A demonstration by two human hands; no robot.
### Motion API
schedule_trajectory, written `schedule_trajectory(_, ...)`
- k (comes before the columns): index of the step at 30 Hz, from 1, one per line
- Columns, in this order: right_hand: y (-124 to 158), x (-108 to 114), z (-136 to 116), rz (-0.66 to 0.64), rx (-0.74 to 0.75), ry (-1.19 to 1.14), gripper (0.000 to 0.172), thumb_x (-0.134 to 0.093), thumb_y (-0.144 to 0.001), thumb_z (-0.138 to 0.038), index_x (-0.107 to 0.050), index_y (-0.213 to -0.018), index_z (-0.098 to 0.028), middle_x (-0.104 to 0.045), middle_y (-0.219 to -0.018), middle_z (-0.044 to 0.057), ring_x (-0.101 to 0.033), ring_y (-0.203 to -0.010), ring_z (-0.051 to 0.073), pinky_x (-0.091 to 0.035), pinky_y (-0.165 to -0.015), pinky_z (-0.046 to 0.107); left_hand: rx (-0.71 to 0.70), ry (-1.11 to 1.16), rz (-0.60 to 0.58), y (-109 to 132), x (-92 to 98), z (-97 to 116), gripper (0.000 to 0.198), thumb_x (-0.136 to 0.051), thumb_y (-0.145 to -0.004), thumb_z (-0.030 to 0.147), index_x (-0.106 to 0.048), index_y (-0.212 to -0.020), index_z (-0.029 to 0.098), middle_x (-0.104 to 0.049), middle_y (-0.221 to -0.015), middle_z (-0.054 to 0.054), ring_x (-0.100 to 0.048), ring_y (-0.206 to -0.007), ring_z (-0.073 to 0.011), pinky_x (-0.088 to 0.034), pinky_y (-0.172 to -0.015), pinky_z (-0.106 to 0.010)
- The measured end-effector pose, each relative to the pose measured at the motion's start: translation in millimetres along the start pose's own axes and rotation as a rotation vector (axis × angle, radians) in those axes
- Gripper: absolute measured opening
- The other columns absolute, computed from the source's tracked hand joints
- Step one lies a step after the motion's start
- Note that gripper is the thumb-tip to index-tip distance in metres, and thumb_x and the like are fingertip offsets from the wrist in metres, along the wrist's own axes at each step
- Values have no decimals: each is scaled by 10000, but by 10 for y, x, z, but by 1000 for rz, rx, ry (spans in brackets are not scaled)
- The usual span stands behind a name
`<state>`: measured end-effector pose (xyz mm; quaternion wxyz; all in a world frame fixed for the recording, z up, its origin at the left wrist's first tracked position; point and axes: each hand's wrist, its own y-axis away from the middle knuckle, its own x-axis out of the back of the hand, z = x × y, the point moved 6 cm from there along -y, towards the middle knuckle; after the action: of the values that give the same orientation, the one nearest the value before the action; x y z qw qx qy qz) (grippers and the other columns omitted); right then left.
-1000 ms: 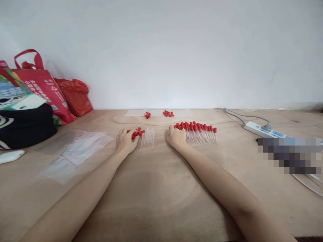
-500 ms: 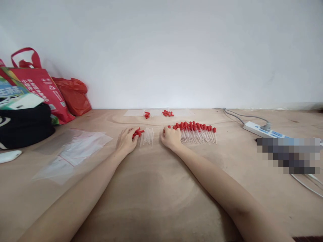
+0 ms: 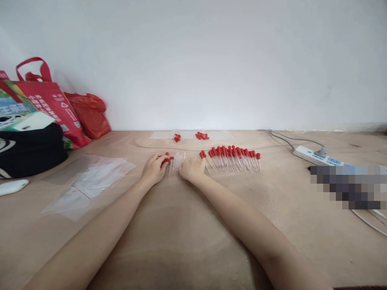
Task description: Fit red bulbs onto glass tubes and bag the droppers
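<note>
My left hand [image 3: 154, 168] rests on the table with its fingers curled round a red rubber bulb [image 3: 165, 161]; another red bulb shows just beyond its fingertips. Between my hands lies a small bunch of thin clear dropper tubes [image 3: 177, 163]. Blurred by motion, my right hand [image 3: 192, 168] is at the right side of these tubes, its fingertips hidden behind the hand. Right of it, droppers with red bulbs [image 3: 231, 155] lie side by side in a row, bulbs toward the wall. Two of them lie a little apart at the row's left end.
Two small heaps of red bulbs [image 3: 202, 136] lie on clear bags by the wall. Flat zip bags [image 3: 93, 181] spread out at left. Shopping bags [image 3: 57, 104] and a black bag [image 3: 30, 151] stand far left. A power strip [image 3: 320, 155] with cables lies at right.
My right hand has moved left from the row of droppers to the loose tubes, uncovering two droppers at the row's left end. My left hand stays almost in place.
</note>
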<state>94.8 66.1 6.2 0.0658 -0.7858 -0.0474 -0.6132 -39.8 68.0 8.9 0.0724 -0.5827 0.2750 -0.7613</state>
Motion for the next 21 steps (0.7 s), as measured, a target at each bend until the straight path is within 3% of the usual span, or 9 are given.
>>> schedule_trajectory(4,-22,-28,-47,-60,10,35,279,-408,-772,-245,-623,-927,-154,-623,-981,151,-563,-945,248,-211,-902,490,-16,2,0,0,26,37,219,-402,-811,230,-577,-932,178,-583,-963,-61,-505,-920,-203,-385,-826,-321)
schedule_trajectory(13,22,-10,-64,-60,39,105,274,-402,-758,-128,-630,-910,-133,-629,-972,143,-562,-931,248,-207,-886,491,-71,-22,-31,5,2,61,288,-373,-840,224,-593,-1026,238,-606,-996,-34,-534,-914,-190,-395,-802,-317)
schedule_trajectory(16,102,22,11,-38,79,105,266,-385,-770,-140,-628,-878,-151,-634,-945,126,-569,-896,238,-235,-858,454,-74,-2,-13,5,-5,52,267,-389,-836,248,-633,-944,238,-606,-956,-35,-538,-885,-187,-404,-793,-314)
schedule_trajectory(21,373,154,263,185,165,147,292,-313,-825,-235,-558,-897,-93,-619,-839,155,-564,-799,231,-260,-783,396,-64,48,66,9,66,85,230,-421,-816,235,-648,-845,208,-573,-973,-56,-513,-928,-190,-394,-841,-331)
